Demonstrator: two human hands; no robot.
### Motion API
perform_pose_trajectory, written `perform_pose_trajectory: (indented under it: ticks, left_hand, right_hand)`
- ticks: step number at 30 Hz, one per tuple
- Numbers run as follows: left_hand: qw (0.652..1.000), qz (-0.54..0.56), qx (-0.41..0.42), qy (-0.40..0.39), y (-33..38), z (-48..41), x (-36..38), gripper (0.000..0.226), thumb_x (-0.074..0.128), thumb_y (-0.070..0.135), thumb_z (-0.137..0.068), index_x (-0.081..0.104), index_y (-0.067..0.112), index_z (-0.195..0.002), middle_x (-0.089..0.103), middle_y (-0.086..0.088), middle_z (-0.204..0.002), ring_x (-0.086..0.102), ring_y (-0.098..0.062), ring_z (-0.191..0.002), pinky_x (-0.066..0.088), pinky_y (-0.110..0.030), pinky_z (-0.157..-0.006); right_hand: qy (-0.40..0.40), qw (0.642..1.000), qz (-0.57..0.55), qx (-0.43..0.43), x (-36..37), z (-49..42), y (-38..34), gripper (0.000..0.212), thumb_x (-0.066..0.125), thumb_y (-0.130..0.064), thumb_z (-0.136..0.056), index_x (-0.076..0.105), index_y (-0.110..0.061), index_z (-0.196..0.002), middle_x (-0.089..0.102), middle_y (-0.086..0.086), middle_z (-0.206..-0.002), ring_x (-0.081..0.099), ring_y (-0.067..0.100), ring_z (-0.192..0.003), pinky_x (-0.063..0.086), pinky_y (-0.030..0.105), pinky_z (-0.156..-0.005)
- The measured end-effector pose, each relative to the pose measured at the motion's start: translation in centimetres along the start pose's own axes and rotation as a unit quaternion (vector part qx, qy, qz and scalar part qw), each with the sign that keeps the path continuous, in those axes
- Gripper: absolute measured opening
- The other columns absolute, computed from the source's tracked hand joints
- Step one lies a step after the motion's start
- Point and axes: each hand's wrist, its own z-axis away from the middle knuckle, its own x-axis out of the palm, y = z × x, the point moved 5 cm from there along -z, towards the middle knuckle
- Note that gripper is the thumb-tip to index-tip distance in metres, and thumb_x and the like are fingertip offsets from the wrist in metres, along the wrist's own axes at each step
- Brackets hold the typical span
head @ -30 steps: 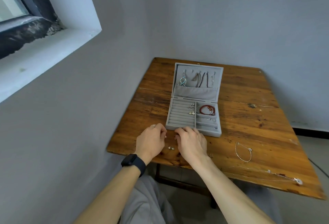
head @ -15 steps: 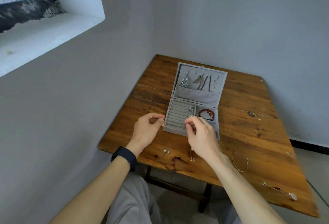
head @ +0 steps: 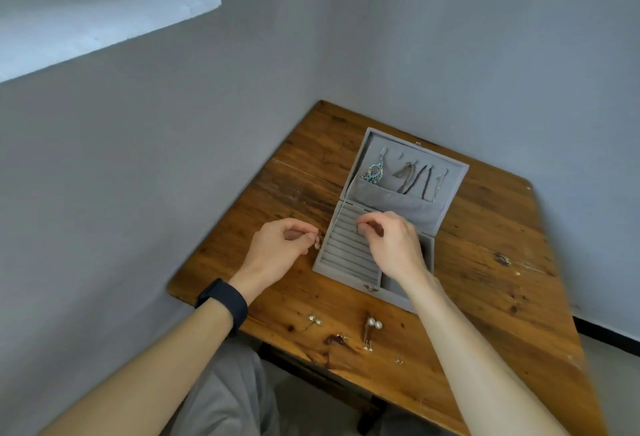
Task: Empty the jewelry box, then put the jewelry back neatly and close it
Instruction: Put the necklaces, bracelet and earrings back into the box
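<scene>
Head view: we look down at the open jewelry box (head: 381,248) on the wooden table (head: 485,297), its lid laid back with necklaces (head: 414,177) and a teal pendant (head: 374,172) hanging in it. Our right hand (head: 391,245) hovers over the ridged ring rows (head: 343,248), fingers (head: 363,226) pressed together on something tiny (too small to name, probably an earring). Our left hand (head: 277,248) sits just beside the box's left wall, fingertips pinching a small metal piece (head: 317,240).

We judge this to be the putting-back stage for small items. To do it well, we would press each piece straight down into a slot between ridges, one per groove, and steady the box with the other hand so it does not slide.

Still loose on the table near its front edge, well short of both hands: a pearl earring pair (head: 372,325), small studs (head: 313,319), and a dark piece (head: 336,339).
</scene>
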Motion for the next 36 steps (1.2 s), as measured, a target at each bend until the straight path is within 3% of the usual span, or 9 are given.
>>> perform_pose_trajectory:
  ticks: [3,8,16,24,30,36]
  left_hand:
    - [1.0,0.012,-0.012,0.004,-0.6,-0.3,-0.9,0.009,0.071,0.029,-0.092,0.076,0.034,-0.097,0.076,0.013,-0.093,0.07,0.001,-0.081,0.05,-0.017,-0.074]
    - [0.999,0.022,-0.021,0.011,-1.2,-0.5,-2.0,0.009,0.071,0.028,-0.091,0.076,0.032,-0.098,0.076,0.013,-0.09,0.07,0.0,-0.08,0.047,-0.009,-0.07]
    - [0.999,0.03,-0.022,-0.002,-1.3,-0.8,-1.9,0.008,0.071,0.028,-0.091,0.076,0.033,-0.096,0.076,0.013,-0.091,0.071,-0.003,-0.08,0.048,-0.014,-0.075]
    - [1.0,0.004,-0.004,-0.012,0.4,-1.3,-0.9,0.008,0.072,0.028,-0.091,0.076,0.034,-0.094,0.074,0.013,-0.093,0.069,0.0,-0.079,0.046,-0.004,-0.065]
    - [0.997,-0.066,0.024,-0.034,2.2,-2.5,0.6,0.007,0.072,0.028,-0.09,0.075,0.033,-0.095,0.071,0.019,-0.095,0.066,0.001,-0.088,0.048,-0.013,-0.077]
    - [0.98,-0.18,0.066,-0.051,3.2,-4.7,2.5,0.008,0.071,0.032,-0.091,0.075,0.032,-0.097,0.066,0.016,-0.102,0.058,0.001,-0.097,0.042,-0.015,-0.079]
  right_hand:
    - [-0.038,0.998,0.037,0.035,1.4,-2.1,0.5,0.017,0.058,-0.027,-0.098,0.073,-0.028,-0.106,0.066,-0.003,-0.105,0.058,0.018,-0.101,0.05,0.036,-0.082]
    - [-0.06,0.99,0.112,0.054,2.1,-3.8,0.5,0.018,0.057,-0.027,-0.097,0.074,-0.026,-0.104,0.073,0.001,-0.105,0.065,0.027,-0.103,0.056,0.04,-0.08]
    - [-0.075,0.986,0.125,0.077,2.3,-5.0,0.2,0.015,0.06,-0.03,-0.095,0.073,-0.031,-0.102,0.075,-0.002,-0.097,0.068,0.023,-0.094,0.058,0.038,-0.077]
    - [-0.015,0.989,0.112,0.096,2.2,-4.5,0.1,0.014,0.063,-0.028,-0.094,0.073,-0.025,-0.104,0.074,0.001,-0.101,0.066,0.027,-0.1,0.052,0.033,-0.079]
    - [0.005,0.994,0.073,0.081,1.6,-3.9,0.5,0.012,0.064,-0.03,-0.094,0.073,-0.027,-0.101,0.074,-0.003,-0.097,0.067,0.021,-0.094,0.055,0.034,-0.077]
    - [0.131,0.989,0.054,0.041,-2.6,0.2,3.6,0.009,0.064,-0.023,-0.093,0.07,-0.019,-0.099,0.069,-0.003,-0.091,0.062,0.018,-0.087,0.048,0.03,-0.076]
